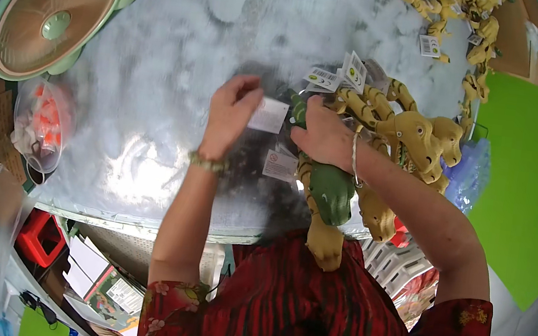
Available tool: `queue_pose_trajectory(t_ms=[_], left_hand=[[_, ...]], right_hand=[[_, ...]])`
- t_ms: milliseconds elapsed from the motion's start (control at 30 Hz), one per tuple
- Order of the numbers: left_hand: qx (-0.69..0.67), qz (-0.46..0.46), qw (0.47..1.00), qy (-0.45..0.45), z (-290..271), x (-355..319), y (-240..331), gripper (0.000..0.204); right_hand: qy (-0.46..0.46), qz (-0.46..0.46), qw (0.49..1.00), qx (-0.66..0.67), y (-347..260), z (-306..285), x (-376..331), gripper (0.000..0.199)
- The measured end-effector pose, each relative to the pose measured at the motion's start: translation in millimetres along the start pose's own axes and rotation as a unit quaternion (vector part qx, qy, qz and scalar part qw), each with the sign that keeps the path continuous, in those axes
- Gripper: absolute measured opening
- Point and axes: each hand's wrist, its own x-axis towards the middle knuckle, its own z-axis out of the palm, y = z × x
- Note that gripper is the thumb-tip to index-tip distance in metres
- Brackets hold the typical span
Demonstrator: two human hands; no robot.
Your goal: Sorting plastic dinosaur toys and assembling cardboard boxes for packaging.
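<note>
Narrowly, a white tag (274, 117) is pinched between thumb and fingers by the left grip (230, 114). By the right grip (329, 134), a green dinosaur toy (332, 195) is held with the fingers curled around it; its striped part is shown at 10 o'clock from the knuckles, and its head is turned to 6 o'clock, below the palm. A second tag (281, 165) is seen at 8 o'clock from the right grip, near the green neck. Yellow dinosaur toys (416, 136) are bunched just beside that grip at 3 o'clock, and one yellow head (325, 243) is shown beyond the green one at 6 o'clock.

Farther out, a blue plastic bag (470, 177) is placed at 3 o'clock; its contents cannot be made out. At 9 o'clock, near the rim of the desk (158, 79), orange and whitish pieces (48, 117) are held in a clear tub (66, 115). Below desk level, a red box (29, 232) is seen at 8 o'clock and a white slotted crate (400, 259) at 5 o'clock. More yellow toys (480, 53) are strewn at 2 o'clock, with a cardboard box (513, 40) set beside them.
</note>
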Motion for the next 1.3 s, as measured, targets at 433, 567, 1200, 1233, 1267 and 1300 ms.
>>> queue_pose_trajectory(t_ms=[433,567,1200,1233,1267,1300], left_hand=[[0.56,0.188,0.802,-0.083,45.3,27.4,18.5,0.015],[0.539,0.132,0.828,-0.08,49.8,26.6,21.7,0.014],[0.413,0.093,0.903,-0.069,35.1,44.1,12.5,0.013],[0.406,0.081,0.907,-0.071,35.0,45.0,12.4,0.01],[0.399,0.07,0.911,-0.072,34.9,45.4,13.1,0.009],[0.399,0.068,0.912,-0.073,34.1,46.4,11.8,0.009]], right_hand=[[0.022,-0.005,0.999,0.032,8.2,4.5,-3.4,0.041],[0.028,-0.027,0.998,0.047,13.7,5.5,-8.4,0.04],[-0.008,-0.082,0.997,0.009,12.9,1.5,-8.8,0.034],[-0.011,-0.079,0.997,0.01,13.0,1.7,-8.0,0.034],[-0.012,-0.081,0.997,0.006,12.3,1.4,-7.1,0.034],[-0.012,-0.083,0.996,0.001,11.4,1.2,-6.8,0.035]])
